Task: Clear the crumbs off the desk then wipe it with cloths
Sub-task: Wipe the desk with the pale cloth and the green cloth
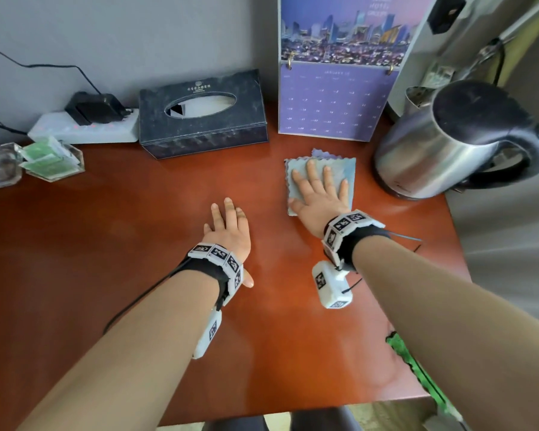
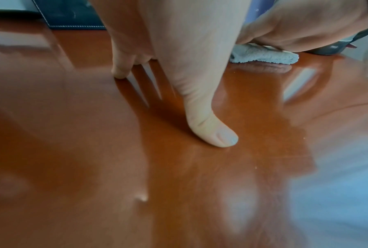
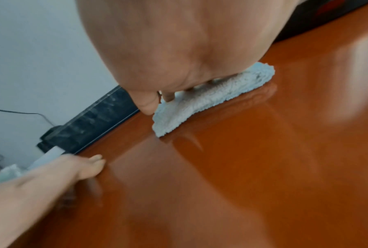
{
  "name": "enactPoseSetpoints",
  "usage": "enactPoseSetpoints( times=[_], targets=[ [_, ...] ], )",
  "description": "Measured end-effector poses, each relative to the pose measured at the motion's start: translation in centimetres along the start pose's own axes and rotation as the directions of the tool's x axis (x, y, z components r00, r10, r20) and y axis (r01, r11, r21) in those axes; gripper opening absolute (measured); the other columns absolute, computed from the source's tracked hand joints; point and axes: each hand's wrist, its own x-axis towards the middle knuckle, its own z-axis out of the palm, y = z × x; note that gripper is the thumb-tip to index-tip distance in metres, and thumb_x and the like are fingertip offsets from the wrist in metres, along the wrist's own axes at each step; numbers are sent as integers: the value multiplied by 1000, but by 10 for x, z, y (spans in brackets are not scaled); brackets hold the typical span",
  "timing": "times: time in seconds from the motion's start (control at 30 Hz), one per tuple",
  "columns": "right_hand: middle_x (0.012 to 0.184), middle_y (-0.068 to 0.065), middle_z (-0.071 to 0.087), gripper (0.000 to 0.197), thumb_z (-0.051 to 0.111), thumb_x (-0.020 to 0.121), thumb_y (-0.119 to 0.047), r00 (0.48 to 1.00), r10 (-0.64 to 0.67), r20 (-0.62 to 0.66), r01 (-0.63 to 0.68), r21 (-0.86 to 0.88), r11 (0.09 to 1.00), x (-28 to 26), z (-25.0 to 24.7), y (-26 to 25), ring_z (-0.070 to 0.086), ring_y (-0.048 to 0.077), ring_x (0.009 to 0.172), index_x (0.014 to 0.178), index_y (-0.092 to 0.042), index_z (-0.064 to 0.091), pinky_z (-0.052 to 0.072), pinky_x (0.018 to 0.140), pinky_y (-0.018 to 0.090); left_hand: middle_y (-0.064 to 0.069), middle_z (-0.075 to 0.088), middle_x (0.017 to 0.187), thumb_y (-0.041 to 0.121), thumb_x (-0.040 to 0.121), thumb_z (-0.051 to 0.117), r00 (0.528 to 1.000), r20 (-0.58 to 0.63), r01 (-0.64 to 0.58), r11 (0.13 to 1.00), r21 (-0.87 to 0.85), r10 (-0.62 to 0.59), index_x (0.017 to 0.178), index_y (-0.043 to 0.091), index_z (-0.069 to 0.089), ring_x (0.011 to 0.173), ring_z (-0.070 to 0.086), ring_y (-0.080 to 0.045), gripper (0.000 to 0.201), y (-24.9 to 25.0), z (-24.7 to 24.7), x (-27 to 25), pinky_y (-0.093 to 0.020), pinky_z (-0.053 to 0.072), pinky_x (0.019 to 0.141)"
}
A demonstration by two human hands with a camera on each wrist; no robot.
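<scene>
A folded pale blue cloth (image 1: 336, 169) lies flat on a glossy red-brown desk (image 1: 106, 244), right of centre and slightly above the middle of the head view. A lilac edge peeks out at its top, possibly a second cloth beneath; this cannot be told for certain. The right hand (image 1: 319, 194) presses down on the cloth with its fingers (image 1: 311, 169) straight and spread, palm flat, gripping nothing. That flat spread likely serves to push the whole cloth evenly across the surface for wiping.

Left of it, near the frame's centre, the left hand (image 1: 229, 230) rests on the bare desk, fingers straight and relaxed, holding nothing. The left wrist view shows its thumb (image 2: 214, 134) and one fingertip touching the wood; it appears to steady the body while the other hand works.

A few tiny pale specks (image 2: 141, 198) show on the wood in the left wrist view, perhaps remaining crumbs, though they are too small to be sure.

Along the top of the frame stand a dark tissue box (image 1: 203, 116), a purple calendar (image 1: 336, 88) just above the cloth, and a steel kettle (image 1: 448, 141) at the right, near the cloth. At upper left sit a white power strip (image 1: 84, 130) and clear holders with green packets (image 1: 49, 160).
</scene>
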Motion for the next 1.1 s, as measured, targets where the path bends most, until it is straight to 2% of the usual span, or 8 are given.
enactPoseSetpoints(
  times=[0.2, 0.4, 0.63, 0.8, 0.93, 1.0, 1.1],
  targets=[
    [159, -5, -28, 65, 20, 101, -51, 986, -159, 58, 165, -122, 979, -21, 32, -39, -27, 26, 146, 154, -33, -12, -17, 114, 57, -28, -36, 151, 59, 55, 87, 1000, 1, 5, 1000, -12, -5, 148, -5, -23, 143, -21, -51, 157, 0, 1, 2, -59, 13, 119],
    [160, -13, -23, 57, 21, 104, -44, 968, -238, 77, 245, -94, 965, -17, 28, -19, -23, 20, 148, 154, -43, -6, -14, 118, 50, -27, -36, 152, 61, 58, 85, 1000, -19, -13, 1000, -9, 13, 148, -4, -23, 144, -22, -49, 155, -3, 3, -1, -57, 13, 120],
    [162, -11, -19, 59, 30, 103, -39, 998, -56, -35, 56, -4, 998, 2, 2, 18, -20, 20, 149, 154, -44, 1, -14, 118, 50, -25, -35, 153, 59, 59, 86, 999, -34, -29, 999, -27, 28, 149, -2, -22, 144, -22, -47, 153, -5, 5, -2, -56, 12, 121],
    [162, -8, -21, 61, 26, 101, -47, 998, 30, -56, -30, -1, 1000, 2, 6, -3, -22, 25, 148, 155, -38, -1, -15, 117, 56, -26, -33, 154, 62, 58, 84, 997, -55, -46, 999, -26, 45, 149, -3, -21, 144, -21, -48, 153, -7, 6, 0, -57, 13, 120],
    [160, -4, -26, 61, 15, 101, -51, 998, -66, 12, 67, -83, 994, -5, 21, -43, -24, 28, 147, 155, -34, -8, -13, 116, 60, -26, -34, 153, 62, 57, 85, 997, -64, -51, 998, -40, 48, 149, -3, -21, 144, -21, -49, 155, -8, 7, 2, -57, 13, 120],
    [159, -3, -28, 59, 11, 102, -48, 990, -131, 45, 136, -130, 982, -11, 33, -63, -26, 28, 146, 154, -33, -12, -11, 116, 60, -25, -33, 154, 61, 56, 86, 997, -65, -50, 998, -48, 47, 150, -1, -21, 144, -22, -47, 155, -8, 9, 3, -56, 12, 120],
    [160, -5, -27, 56, 9, 103, -43, 984, -157, 79, 166, -118, 979, -14, 43, -79, -25, 27, 147, 155, -33, -10, -13, 117, 58, -23, -32, 156, 61, 57, 85, 996, -67, -62, 996, -67, 57, 153, 3, -17, 145, -22, -45, 152, -11, 10, 2, -54, 12, 120]
  ],
)
